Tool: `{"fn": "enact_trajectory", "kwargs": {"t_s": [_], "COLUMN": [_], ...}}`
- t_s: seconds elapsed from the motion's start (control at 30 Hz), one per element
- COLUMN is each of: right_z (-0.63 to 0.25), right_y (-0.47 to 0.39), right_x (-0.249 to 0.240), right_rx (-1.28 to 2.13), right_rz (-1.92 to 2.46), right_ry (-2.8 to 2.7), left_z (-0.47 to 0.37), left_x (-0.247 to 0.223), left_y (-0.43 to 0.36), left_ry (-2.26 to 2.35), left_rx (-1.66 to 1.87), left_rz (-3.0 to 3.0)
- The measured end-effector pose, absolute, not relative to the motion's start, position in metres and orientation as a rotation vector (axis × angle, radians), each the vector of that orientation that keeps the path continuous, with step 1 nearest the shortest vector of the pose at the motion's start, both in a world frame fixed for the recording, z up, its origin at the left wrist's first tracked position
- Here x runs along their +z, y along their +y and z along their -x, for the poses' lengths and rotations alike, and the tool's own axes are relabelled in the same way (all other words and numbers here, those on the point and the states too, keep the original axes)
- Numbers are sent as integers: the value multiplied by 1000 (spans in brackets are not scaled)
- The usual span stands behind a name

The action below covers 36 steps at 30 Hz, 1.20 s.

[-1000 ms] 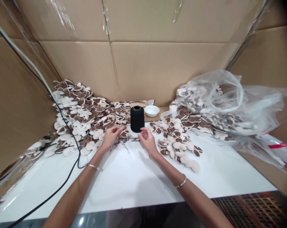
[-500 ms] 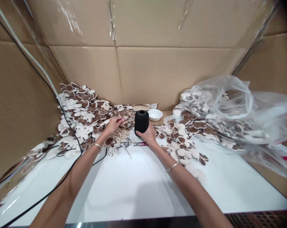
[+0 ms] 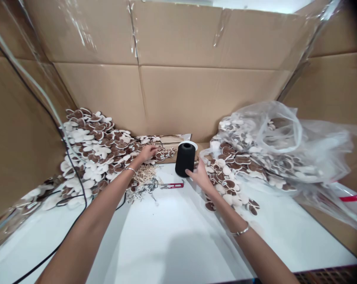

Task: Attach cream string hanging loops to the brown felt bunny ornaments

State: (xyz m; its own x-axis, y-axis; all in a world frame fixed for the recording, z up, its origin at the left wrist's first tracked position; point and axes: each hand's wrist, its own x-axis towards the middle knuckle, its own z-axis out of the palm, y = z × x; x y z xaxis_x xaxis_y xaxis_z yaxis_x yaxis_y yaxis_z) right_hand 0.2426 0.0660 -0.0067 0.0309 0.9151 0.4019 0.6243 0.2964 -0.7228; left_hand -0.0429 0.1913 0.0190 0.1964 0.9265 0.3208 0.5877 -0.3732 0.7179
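L. hand (image 3: 149, 153), ctr.: fingers bunched, hold unclear. R. hand (image 3: 200, 174), ctr.: half-open, thumb at blk. cone (image 3: 185, 159). Brn./wht. pcs. (image 3: 99, 152), mid-L. & mid-R.: done/remaining unclear.

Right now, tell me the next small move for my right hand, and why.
Probably ease your right hand back from the black, tapered spool: it appears to stand upright on the smooth white tabletop, apart from the red-handled metal snips, so it likely needs no steadying.
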Motion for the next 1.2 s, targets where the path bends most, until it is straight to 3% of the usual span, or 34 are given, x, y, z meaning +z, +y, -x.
{"fn": "enact_trajectory", "kwargs": {"t_s": [0.2,0.4,0.6,0.93,1.1,1.2], "right_z": [-299,-323,-310,-309,-302,-270], "right_y": [64,61,65,74,52,27], "right_x": [34,46,31,44,56,55], "right_rx": [172,-24,-178,-295,-160,377], "right_rz": [1621,2037,2122,2027,1638,1264], "right_ry": [-1743,-2200,-2367,-2337,-1872,-1564], "left_z": [34,19,19,26,25,23], "left_x": [36,44,21,-3,-5,-2], "left_y": [174,84,18,1,-3,-8], "left_ry": [1475,1276,1246,1280,1287,1251], "left_rx": [1213,1234,1056,1024,1066,1109], "left_rz": [-1943,-1819,-1769,-1812,-1772,-1768]}}
